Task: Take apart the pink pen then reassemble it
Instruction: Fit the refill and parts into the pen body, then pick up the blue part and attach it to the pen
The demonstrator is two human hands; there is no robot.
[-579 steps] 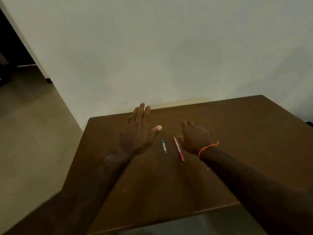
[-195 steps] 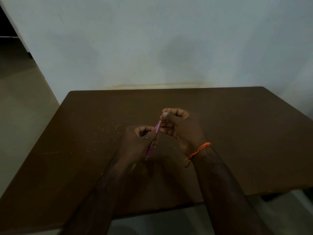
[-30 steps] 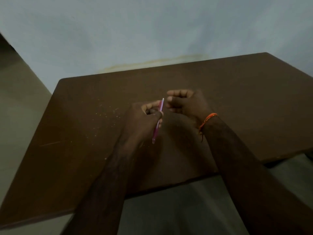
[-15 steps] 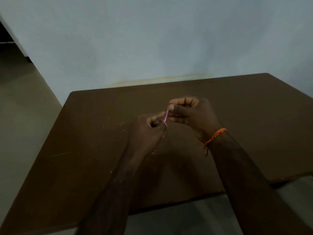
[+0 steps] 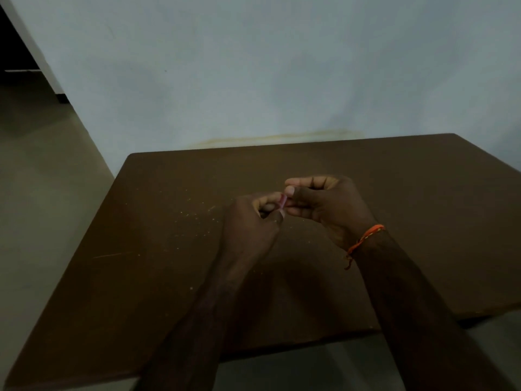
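Note:
Both hands meet above the middle of the brown table (image 5: 158, 272). Only a short pink end of the pink pen (image 5: 282, 200) shows between them. My left hand (image 5: 251, 221) is curled around the pen, and the rest of its barrel is hidden inside the fist. My right hand (image 5: 324, 204), with an orange thread band at the wrist, pinches the pen's exposed top end between thumb and forefinger. The light is dim and no separate pen parts can be made out.
Small pale specks are scattered on the table (image 5: 194, 218) left of my hands. A pale wall (image 5: 253, 80) stands right behind the table's far edge. Floor (image 5: 42, 179) lies to the left, and the near table edge runs under my forearms.
A second ago my left hand held the pen with most of its length showing and the right hand apart. The right fingers have since closed on its top end, and little pink shows.

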